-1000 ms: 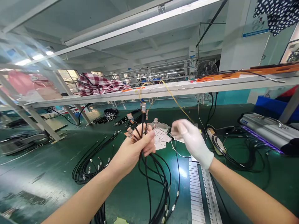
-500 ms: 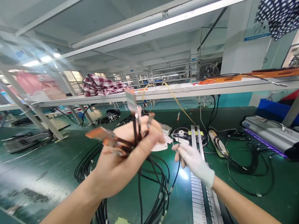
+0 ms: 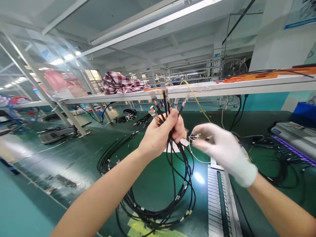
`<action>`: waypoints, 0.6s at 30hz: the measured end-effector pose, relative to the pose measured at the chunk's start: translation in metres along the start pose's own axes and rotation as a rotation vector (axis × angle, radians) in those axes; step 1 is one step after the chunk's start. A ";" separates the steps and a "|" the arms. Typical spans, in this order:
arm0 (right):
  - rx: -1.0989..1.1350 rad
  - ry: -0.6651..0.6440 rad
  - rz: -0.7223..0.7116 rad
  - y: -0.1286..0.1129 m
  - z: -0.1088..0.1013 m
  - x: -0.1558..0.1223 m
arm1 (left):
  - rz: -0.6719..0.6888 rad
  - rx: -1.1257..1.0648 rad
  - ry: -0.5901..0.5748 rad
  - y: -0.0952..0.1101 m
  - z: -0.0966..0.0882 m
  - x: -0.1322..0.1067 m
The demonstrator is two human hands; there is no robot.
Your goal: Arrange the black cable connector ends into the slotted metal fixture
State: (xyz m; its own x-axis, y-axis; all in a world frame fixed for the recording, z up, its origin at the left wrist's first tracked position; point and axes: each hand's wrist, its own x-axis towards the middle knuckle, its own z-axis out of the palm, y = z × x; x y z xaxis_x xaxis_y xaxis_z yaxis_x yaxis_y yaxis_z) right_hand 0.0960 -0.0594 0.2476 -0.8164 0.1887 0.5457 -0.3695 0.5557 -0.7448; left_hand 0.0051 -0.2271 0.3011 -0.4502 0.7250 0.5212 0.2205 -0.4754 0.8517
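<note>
My bare left hand (image 3: 161, 133) is closed round a bunch of black cables (image 3: 174, 171). Their connector ends (image 3: 154, 113), with pale tips and bits of orange, fan out above the fist. Below it the cables hang down into a large loop on the green bench. To the right is my right hand (image 3: 219, 149) in a white glove, its fingers curved and apart from the thumb, slightly blurred. Behind its fingertips runs a thin white cord (image 3: 195, 157); I see no cable gripped there.
A slotted metal rail (image 3: 214, 200) lies below my right hand. More black cables (image 3: 111, 153) lie at left. On the right stands a grey device (image 3: 293, 140) with a purple glow. A white shelf (image 3: 209, 86) crosses behind, with a checked cloth (image 3: 123, 83) on it.
My left hand has moved right and up, away from the camera, with its cables. My right hand, earlier pinching a black cable, has let it go and spread its fingers. The view has swung left.
</note>
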 end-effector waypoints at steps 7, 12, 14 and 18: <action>0.172 -0.479 -0.102 -0.038 0.024 0.022 | 0.066 0.574 0.058 0.034 0.030 0.019; 0.551 -0.232 -0.071 -0.039 0.032 0.031 | 0.174 0.989 0.139 0.050 0.019 -0.011; 0.712 0.046 -0.076 -0.043 0.019 0.037 | 0.065 0.861 0.198 0.032 0.024 -0.055; 0.864 0.260 -0.109 -0.062 -0.006 0.035 | -0.729 -0.008 -0.282 -0.057 0.059 -0.163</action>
State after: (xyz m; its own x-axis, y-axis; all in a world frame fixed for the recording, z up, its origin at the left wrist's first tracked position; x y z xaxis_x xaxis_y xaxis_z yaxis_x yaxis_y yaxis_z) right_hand 0.0929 -0.0827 0.3155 -0.6703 0.4061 0.6212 -0.7284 -0.1999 -0.6553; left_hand 0.1172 -0.2891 0.1710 -0.2422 0.9543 -0.1750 -0.0530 0.1671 0.9845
